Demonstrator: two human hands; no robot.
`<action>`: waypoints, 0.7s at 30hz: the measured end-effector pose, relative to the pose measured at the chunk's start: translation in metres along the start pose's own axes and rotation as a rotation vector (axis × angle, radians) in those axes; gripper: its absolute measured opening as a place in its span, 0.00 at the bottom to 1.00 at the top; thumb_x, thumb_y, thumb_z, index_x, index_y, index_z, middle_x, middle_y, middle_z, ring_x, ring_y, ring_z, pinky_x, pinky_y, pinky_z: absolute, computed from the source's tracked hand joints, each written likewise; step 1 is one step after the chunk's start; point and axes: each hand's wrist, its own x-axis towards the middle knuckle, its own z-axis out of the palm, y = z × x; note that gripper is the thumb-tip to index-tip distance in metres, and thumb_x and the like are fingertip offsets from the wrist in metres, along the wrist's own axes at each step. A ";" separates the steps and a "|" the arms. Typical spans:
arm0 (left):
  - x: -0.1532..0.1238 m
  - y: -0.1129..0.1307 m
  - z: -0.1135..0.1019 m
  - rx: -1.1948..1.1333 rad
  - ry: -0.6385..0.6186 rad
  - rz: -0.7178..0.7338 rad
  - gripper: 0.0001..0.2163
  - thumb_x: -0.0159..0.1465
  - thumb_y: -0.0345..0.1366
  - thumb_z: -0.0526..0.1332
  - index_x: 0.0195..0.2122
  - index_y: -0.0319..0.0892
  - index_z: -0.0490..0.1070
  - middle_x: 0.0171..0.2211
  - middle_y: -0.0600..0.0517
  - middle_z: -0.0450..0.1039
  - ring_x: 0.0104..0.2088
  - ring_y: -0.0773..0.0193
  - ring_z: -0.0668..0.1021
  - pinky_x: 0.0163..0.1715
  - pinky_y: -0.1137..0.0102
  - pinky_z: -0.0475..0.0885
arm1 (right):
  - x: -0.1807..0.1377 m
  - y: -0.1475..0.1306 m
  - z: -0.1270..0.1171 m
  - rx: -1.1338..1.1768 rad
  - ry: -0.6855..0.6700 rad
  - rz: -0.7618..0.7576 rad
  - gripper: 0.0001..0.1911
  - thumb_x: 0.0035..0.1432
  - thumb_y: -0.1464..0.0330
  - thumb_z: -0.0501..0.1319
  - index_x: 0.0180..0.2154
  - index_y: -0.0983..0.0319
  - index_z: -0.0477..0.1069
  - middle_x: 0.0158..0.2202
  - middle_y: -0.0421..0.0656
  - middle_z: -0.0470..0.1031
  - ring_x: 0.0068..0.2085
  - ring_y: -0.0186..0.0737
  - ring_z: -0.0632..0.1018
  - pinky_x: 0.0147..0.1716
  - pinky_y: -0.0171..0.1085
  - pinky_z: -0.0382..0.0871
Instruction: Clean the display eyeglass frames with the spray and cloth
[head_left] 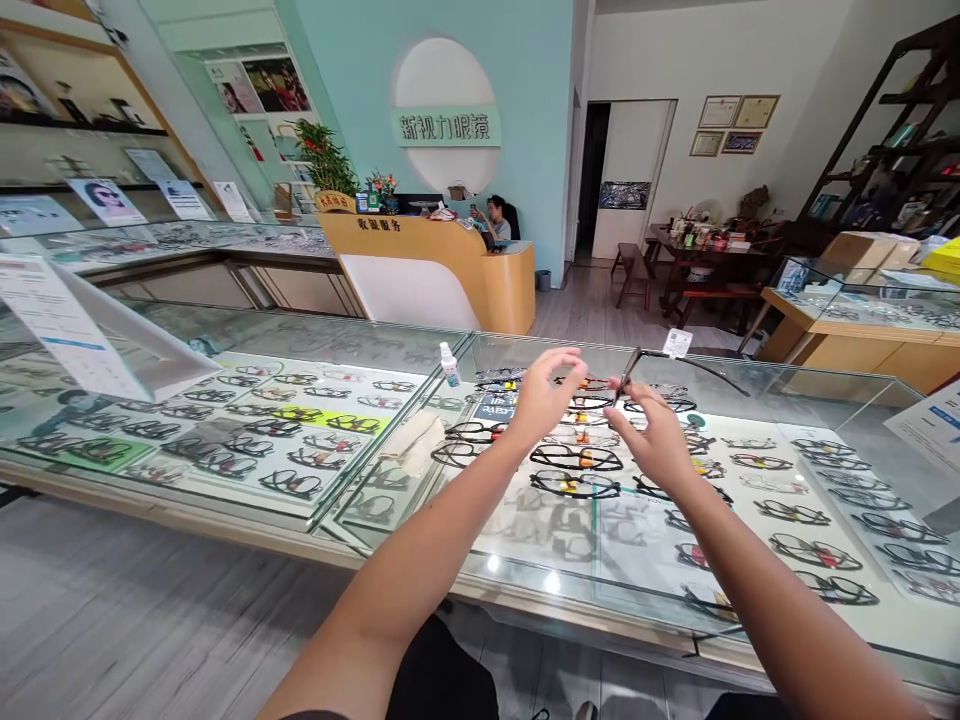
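Note:
In the head view my right hand (654,428) pinches a dark pair of eyeglasses (694,368) above the glass counter. One temple of the eyeglasses points out to the right; the lenses are seen nearly edge-on and partly covered by my fingers. Just left of them is my left hand (551,393), its fingers curved with a gap to the thumb and nothing visible between them. Below both hands, several black frames (576,457) with coloured tags lie in rows at the display case. A small white spray bottle (449,365) stands upright left of my left hand, with a beige cloth (412,442) nearer me.
A second glass case (247,330) of eyeglasses adjoins on the left, with a folded white sign (97,325) on it. Another sign (930,425) stands at the right edge. Farther back, a person (498,218) sits behind a wooden reception desk (427,245).

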 end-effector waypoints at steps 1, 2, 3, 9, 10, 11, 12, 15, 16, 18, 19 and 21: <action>0.005 -0.003 -0.007 0.082 0.094 0.001 0.06 0.71 0.39 0.64 0.38 0.46 0.78 0.53 0.46 0.80 0.58 0.52 0.79 0.64 0.55 0.69 | 0.000 0.001 -0.001 -0.011 0.009 0.004 0.21 0.72 0.54 0.61 0.60 0.56 0.76 0.60 0.51 0.81 0.63 0.58 0.78 0.66 0.58 0.68; 0.011 -0.006 -0.015 0.168 0.193 -0.009 0.04 0.69 0.37 0.64 0.36 0.46 0.77 0.50 0.48 0.81 0.57 0.52 0.78 0.64 0.54 0.67 | 0.001 0.002 -0.002 -0.021 0.020 0.009 0.22 0.72 0.53 0.61 0.60 0.56 0.76 0.61 0.51 0.81 0.63 0.58 0.78 0.66 0.58 0.68; 0.016 -0.009 -0.023 0.250 0.290 -0.031 0.04 0.67 0.35 0.65 0.34 0.46 0.76 0.48 0.48 0.80 0.56 0.51 0.77 0.63 0.53 0.66 | 0.001 0.003 -0.003 -0.027 0.029 0.013 0.22 0.73 0.53 0.61 0.60 0.56 0.76 0.60 0.51 0.81 0.63 0.58 0.78 0.65 0.58 0.68; 0.038 -0.039 -0.075 0.426 0.628 -0.208 0.05 0.64 0.33 0.65 0.31 0.46 0.71 0.42 0.50 0.77 0.51 0.50 0.73 0.57 0.56 0.61 | 0.004 0.008 -0.008 -0.034 0.040 0.030 0.22 0.72 0.53 0.60 0.59 0.57 0.76 0.59 0.52 0.82 0.59 0.58 0.79 0.61 0.56 0.70; 0.040 -0.044 -0.084 0.418 0.668 -0.230 0.05 0.65 0.34 0.64 0.31 0.46 0.71 0.41 0.50 0.77 0.50 0.51 0.72 0.56 0.57 0.61 | 0.004 0.008 -0.008 -0.032 0.042 0.030 0.21 0.72 0.53 0.60 0.59 0.57 0.77 0.59 0.52 0.82 0.59 0.58 0.79 0.61 0.56 0.70; 0.042 -0.049 -0.092 0.408 0.706 -0.256 0.04 0.65 0.34 0.63 0.32 0.45 0.71 0.41 0.49 0.77 0.50 0.51 0.72 0.55 0.58 0.61 | 0.004 0.008 -0.008 -0.030 0.044 0.030 0.21 0.72 0.53 0.60 0.58 0.57 0.77 0.59 0.52 0.81 0.60 0.58 0.79 0.60 0.56 0.71; 0.043 -0.054 -0.100 0.399 0.743 -0.287 0.03 0.66 0.35 0.62 0.34 0.45 0.71 0.41 0.49 0.76 0.49 0.51 0.71 0.54 0.58 0.61 | 0.004 0.008 -0.008 -0.028 0.045 0.032 0.21 0.72 0.53 0.60 0.58 0.57 0.77 0.59 0.52 0.81 0.60 0.58 0.79 0.60 0.56 0.71; 0.045 -0.068 -0.119 0.396 0.828 -0.384 0.05 0.68 0.37 0.59 0.36 0.45 0.72 0.42 0.49 0.77 0.48 0.53 0.71 0.54 0.59 0.60 | 0.004 0.008 -0.008 -0.024 0.040 0.048 0.21 0.72 0.53 0.60 0.58 0.57 0.76 0.59 0.53 0.81 0.59 0.58 0.79 0.59 0.57 0.71; 0.045 -0.072 -0.123 0.400 0.847 -0.409 0.05 0.68 0.38 0.59 0.37 0.45 0.72 0.42 0.49 0.77 0.49 0.53 0.71 0.54 0.59 0.60 | 0.004 0.008 -0.008 -0.023 0.038 0.052 0.22 0.72 0.53 0.60 0.58 0.57 0.76 0.59 0.53 0.81 0.59 0.59 0.79 0.59 0.57 0.71; 0.045 -0.080 -0.129 0.406 0.871 -0.447 0.07 0.69 0.39 0.57 0.37 0.45 0.72 0.42 0.49 0.77 0.49 0.54 0.72 0.54 0.60 0.61 | 0.004 0.008 -0.008 -0.023 0.036 0.055 0.22 0.72 0.52 0.60 0.58 0.57 0.76 0.59 0.53 0.81 0.58 0.59 0.79 0.59 0.58 0.71; 0.044 -0.083 -0.131 0.406 0.873 -0.463 0.07 0.70 0.39 0.56 0.37 0.45 0.71 0.42 0.48 0.77 0.49 0.54 0.73 0.54 0.60 0.62 | 0.004 0.008 -0.008 -0.024 0.036 0.054 0.22 0.72 0.52 0.60 0.58 0.57 0.76 0.59 0.53 0.81 0.58 0.59 0.79 0.59 0.58 0.71; 0.043 -0.089 -0.134 0.407 0.852 -0.488 0.07 0.70 0.39 0.56 0.39 0.45 0.71 0.43 0.47 0.77 0.49 0.53 0.73 0.51 0.62 0.63 | 0.004 0.009 -0.008 -0.023 0.036 0.050 0.22 0.72 0.52 0.60 0.58 0.58 0.76 0.59 0.53 0.81 0.59 0.60 0.78 0.60 0.59 0.70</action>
